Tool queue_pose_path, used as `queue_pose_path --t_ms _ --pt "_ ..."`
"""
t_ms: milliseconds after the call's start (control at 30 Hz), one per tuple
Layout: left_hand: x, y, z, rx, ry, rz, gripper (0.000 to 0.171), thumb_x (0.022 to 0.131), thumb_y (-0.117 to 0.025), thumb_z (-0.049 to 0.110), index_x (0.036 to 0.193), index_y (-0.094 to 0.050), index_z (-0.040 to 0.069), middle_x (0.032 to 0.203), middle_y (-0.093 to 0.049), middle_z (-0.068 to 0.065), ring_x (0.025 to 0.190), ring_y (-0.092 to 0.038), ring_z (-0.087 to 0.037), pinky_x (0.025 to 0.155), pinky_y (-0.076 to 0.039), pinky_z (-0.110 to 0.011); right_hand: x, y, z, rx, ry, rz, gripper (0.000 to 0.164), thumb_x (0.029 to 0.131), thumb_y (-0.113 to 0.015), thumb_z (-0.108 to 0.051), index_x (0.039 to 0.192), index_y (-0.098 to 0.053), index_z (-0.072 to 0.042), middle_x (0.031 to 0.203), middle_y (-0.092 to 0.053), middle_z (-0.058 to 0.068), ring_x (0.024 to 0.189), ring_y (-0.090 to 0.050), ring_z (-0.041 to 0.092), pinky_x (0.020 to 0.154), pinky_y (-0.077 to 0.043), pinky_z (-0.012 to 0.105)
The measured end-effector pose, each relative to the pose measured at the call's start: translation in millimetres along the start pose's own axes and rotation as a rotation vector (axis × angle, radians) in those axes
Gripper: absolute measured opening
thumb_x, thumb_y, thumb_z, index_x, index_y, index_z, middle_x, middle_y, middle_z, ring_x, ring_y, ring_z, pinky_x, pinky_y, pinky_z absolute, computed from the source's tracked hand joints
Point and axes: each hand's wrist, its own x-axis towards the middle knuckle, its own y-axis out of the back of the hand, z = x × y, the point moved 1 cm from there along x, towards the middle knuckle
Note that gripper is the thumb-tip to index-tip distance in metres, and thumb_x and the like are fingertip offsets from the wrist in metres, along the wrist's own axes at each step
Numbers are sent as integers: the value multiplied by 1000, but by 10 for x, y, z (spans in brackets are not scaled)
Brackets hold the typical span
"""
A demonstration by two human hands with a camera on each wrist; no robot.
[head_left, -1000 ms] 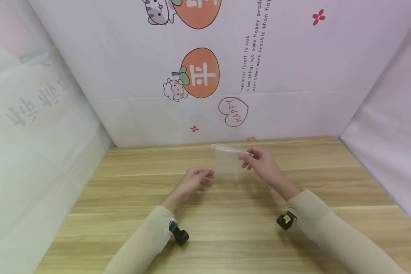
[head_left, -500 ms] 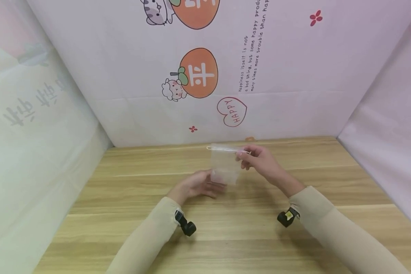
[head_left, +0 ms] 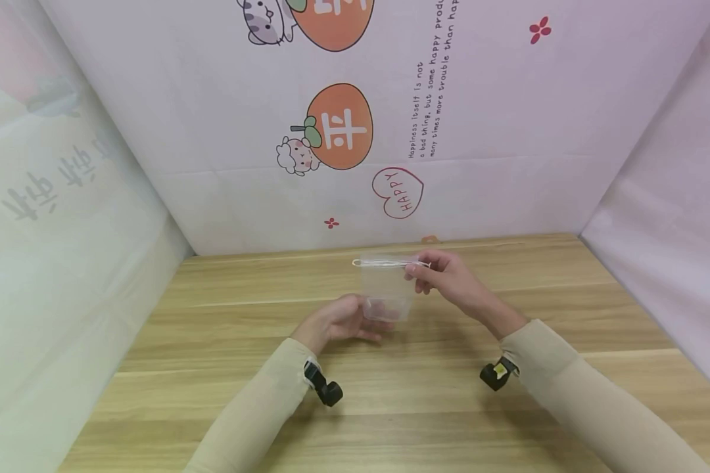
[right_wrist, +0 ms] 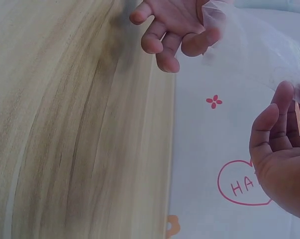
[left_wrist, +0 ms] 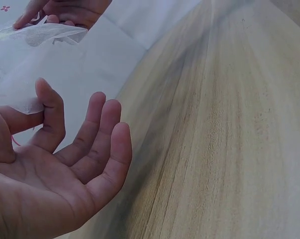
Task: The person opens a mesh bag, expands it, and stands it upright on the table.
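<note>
A thin, translucent white drawstring tea filter bag (head_left: 384,281) hangs upright between my hands, above the table. Its white string (head_left: 384,263) runs across the top, with a small loop at the left and a knotted end at the right. My right hand (head_left: 446,279) pinches the bag's upper right corner between thumb and fingers. At the lower left, my left hand (head_left: 346,318) holds the bottom corner between thumb and index finger. The other fingers (left_wrist: 121,149) of that hand are loosely bent and spread, partly seen through the bag. In the right wrist view the bag (right_wrist: 254,45) partly covers the left fingertips.
A wood-grain table (head_left: 367,420) lies beneath both hands. Behind it rises a white printed backdrop (head_left: 242,131) with orange fruit drawings and a heart. White cloth walls (head_left: 83,263) stand at the sides. Each wrist wears a small black camera (head_left: 330,393).
My left hand has moved right and slightly down to the bag's lower corner, its fingers coming behind it. The bag has shifted a little left and flattened toward the camera. My right hand keeps its grip.
</note>
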Motion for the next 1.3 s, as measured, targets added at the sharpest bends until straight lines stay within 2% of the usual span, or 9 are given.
queue_pose_path --t_ms 167,300,467,600,833,967,1133,1200,1300 --pt "5 -4 5 7 10 -2 30 98 -44 11 128 -48 8 141 -56 -20 132 -49 -43 99 -47 -53 5 9 -20 -9 -9 20 19 100 -64 -14 105 -65 4 91 -67 11 71 -60 15 66 -53 27" --pt "9 -6 12 14 10 5 23 99 -46 13 121 -50 12 137 -59 -18 131 -50 -42 97 -48 -52 13 15 -39 -11 -6 25 20 100 -65 -14 105 -66 4 93 -66 16 71 -60 15 67 -53 27" --pt "-6 -29 34 17 7 9 27 97 -48 13 124 -49 12 135 -59 -17 128 -53 -39 98 -47 -54 17 22 -71 -7 2 33 19 99 -65 -14 105 -65 4 89 -66 8 71 -60 15 66 -53 27" --pt "-11 -37 41 16 11 2 35 96 -50 13 130 -47 9 137 -58 -20 130 -51 -41 100 -47 -54 23 21 -83 4 13 57 18 99 -66 -13 104 -66 4 88 -65 8 70 -59 15 65 -52 27" --pt "-18 -41 21 -5 -5 26 47 105 -44 31 143 -43 3 141 -54 -23 131 -50 -42 101 -45 -55 37 10 -94 27 10 103 24 99 -66 -16 105 -65 7 90 -66 9 70 -59 15 66 -53 27" --pt "-59 -44 -16 -37 -50 62 52 108 -37 36 141 -45 -3 139 -56 -22 130 -50 -42 101 -46 -52 59 9 -91 31 -2 151 27 99 -67 -18 108 -64 8 90 -66 5 71 -60 14 68 -55 27" --pt "-187 -56 -50 -36 -172 79 41 105 -44 16 137 -50 -8 140 -54 -25 129 -49 -45 105 -42 -53 88 31 -95 37 -13 231 25 99 -67 -21 106 -65 3 88 -68 1 71 -61 13 70 -55 27" --pt "-232 -84 -49 -19 -208 96 38 102 -50 9 137 -54 -6 136 -57 -23 122 -55 -41 107 -41 -53 97 45 -93 48 -12 260 22 99 -67 -22 103 -65 0 87 -68 -1 70 -61 12 69 -55 25" --pt "-251 -160 -42 -6 -244 141 40 101 -58 10 139 -56 -1 120 -67 -13 103 -65 -27 102 -47 -48 103 59 -92 66 -4 283 20 99 -67 -21 101 -65 -1 86 -68 -2 70 -62 11 67 -54 24"
